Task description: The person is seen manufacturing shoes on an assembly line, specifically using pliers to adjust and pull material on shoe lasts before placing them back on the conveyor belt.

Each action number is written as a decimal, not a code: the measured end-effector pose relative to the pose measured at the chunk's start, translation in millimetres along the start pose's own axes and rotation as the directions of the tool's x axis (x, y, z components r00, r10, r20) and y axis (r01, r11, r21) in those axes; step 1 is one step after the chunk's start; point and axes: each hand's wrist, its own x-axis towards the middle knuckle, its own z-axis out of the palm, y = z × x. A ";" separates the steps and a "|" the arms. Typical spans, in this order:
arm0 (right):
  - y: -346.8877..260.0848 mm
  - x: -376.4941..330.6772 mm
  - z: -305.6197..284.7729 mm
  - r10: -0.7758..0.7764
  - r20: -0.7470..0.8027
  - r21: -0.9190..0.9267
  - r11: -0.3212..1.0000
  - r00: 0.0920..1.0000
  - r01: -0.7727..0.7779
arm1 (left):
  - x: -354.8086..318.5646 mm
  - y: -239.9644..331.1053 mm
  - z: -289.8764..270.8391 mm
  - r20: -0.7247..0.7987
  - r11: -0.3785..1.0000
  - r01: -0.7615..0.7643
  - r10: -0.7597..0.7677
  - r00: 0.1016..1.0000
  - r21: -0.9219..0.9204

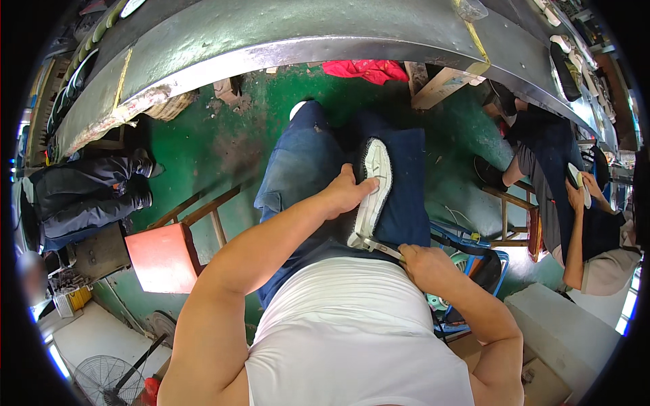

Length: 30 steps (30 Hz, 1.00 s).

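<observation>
A shoe upper stretched on a last lies across my thighs, its whitish underside up and its dark edge gathered around the rim. My left hand grips it from the left side, with the thumb pressed on the underside near the middle. My right hand is closed round the handle of a pair of metal pincers. The pincers' head meets the heel end of the shoe, close to my waist. Whether the jaws bite on the edge is too small to tell.
A long metal-topped workbench curves across ahead, with shoes at both ends. To the left are a red-topped stool and a seated person's legs. At right another person holds a shoe. A blue-framed chair stands by my right arm.
</observation>
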 end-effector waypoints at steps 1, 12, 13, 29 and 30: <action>-1.1 -1.9 -0.6 0.032 0.062 -0.045 0.999 0.998 -0.029 | -5.6 4.0 1.8 0.003 1.000 -0.001 0.001 1.000 0.004; 21.3 6.1 -15.0 0.104 0.279 0.013 0.994 0.955 -0.112 | -30.6 -49.3 23.1 0.076 0.952 -0.237 0.255 0.964 -0.193; 28.3 6.5 -33.4 0.099 0.366 0.179 0.968 0.926 -0.174 | -28.2 -50.7 26.1 0.012 0.949 -0.282 0.286 0.958 -0.143; 70.8 29.5 -86.8 0.294 -0.211 0.385 0.902 0.932 -0.198 | -37.5 -29.6 -14.1 0.168 0.889 -0.285 0.362 0.917 -0.359; 71.7 32.5 -108.8 0.263 -0.313 0.341 0.928 0.912 -0.151 | -53.5 -13.3 -24.5 0.137 0.856 -0.267 0.359 0.923 -0.443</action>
